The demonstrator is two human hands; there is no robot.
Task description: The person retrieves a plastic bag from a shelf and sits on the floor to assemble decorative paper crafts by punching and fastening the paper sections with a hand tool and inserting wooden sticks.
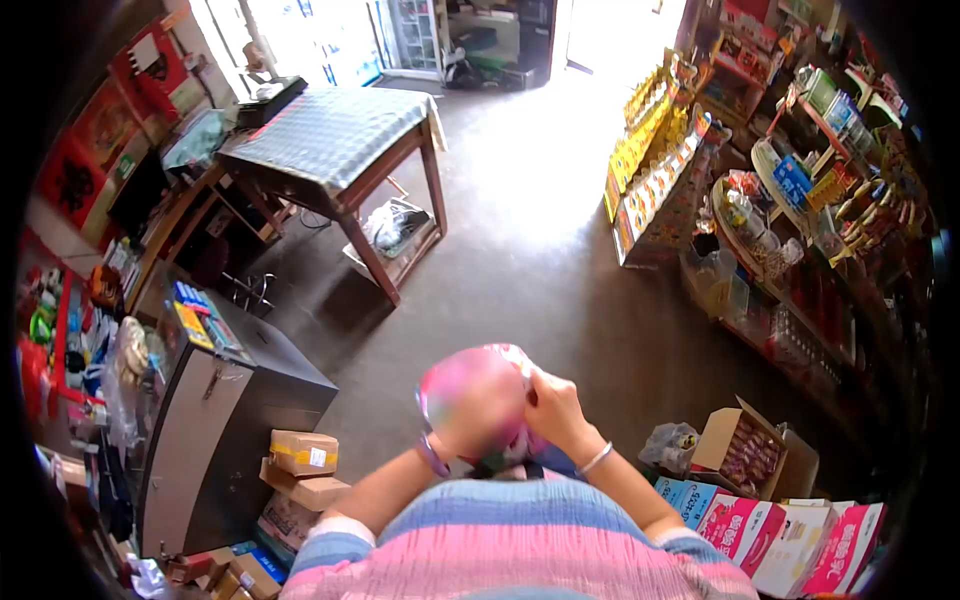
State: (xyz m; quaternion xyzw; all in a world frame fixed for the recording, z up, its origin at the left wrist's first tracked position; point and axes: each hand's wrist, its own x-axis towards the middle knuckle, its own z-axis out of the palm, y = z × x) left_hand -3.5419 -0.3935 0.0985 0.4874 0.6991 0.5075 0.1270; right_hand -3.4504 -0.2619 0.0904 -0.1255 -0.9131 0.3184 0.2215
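Observation:
A shiny pink, rounded package (503, 355), seemingly of plastic film, is in front of my body at waist height. My right hand (558, 408) pinches its right edge with the fingers closed. Over the package's front lies my left hand (478, 412), with a purple bangle at the wrist. That hand is blurred, so its fingers cannot be made out. Part of the package and its lower end are hidden by my hands and my striped top (530, 510).
A table with a checked cloth (340, 130) stands ahead left. A dark cabinet (235, 400) is at my left, beside small cardboard boxes (303, 452). Snack racks (655, 170) and loaded shelves (790, 230) line the right. An opened carton (735, 450) and pink-white boxes (790, 545) lie near right.

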